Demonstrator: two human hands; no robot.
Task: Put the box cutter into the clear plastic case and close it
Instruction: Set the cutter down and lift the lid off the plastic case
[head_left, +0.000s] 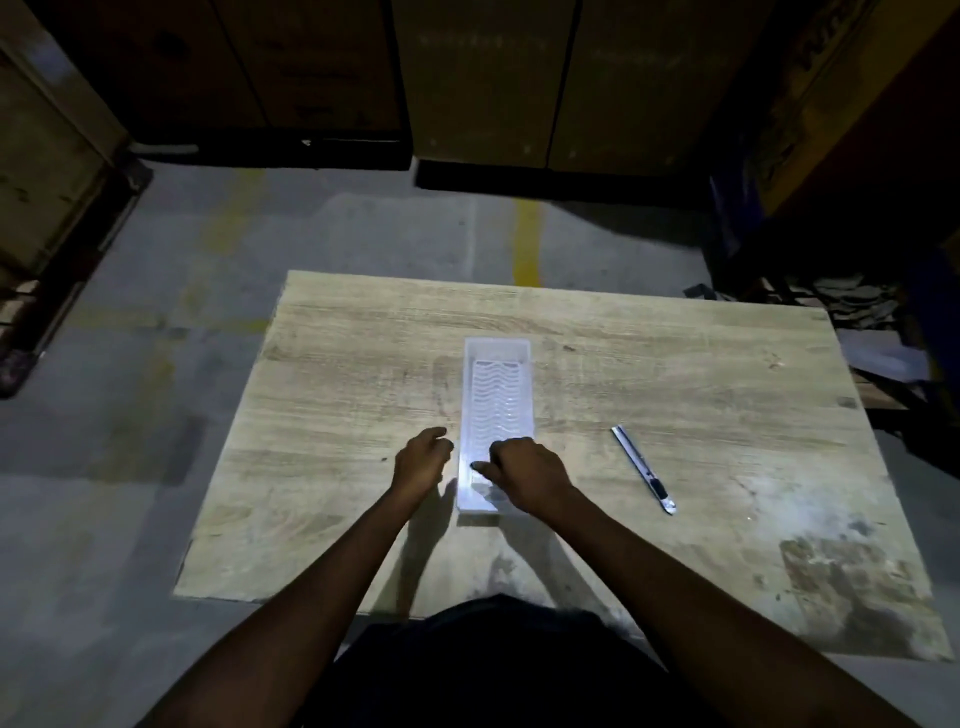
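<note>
The right hand (527, 475) lies over the near end of the clear plastic case (496, 415), knuckles up and fingers curled, thumb pointing left across the lid; whether it actually grips the case or only presses on it cannot be told. The left hand (421, 460) sits just beside the case's left edge, loosely curled, fingertips close to or touching the rim, with nothing visibly held. Both forearms reach forward from the bottom of the view and converge toward the case. The case lies lengthwise, pointing away from the person, near the middle of the wooden table (675, 364), its ribbed surface showing. The box cutter (644, 469) lies on the table to the right of the case, well apart from it and from both hands, angled with its dark end nearer the person.
</note>
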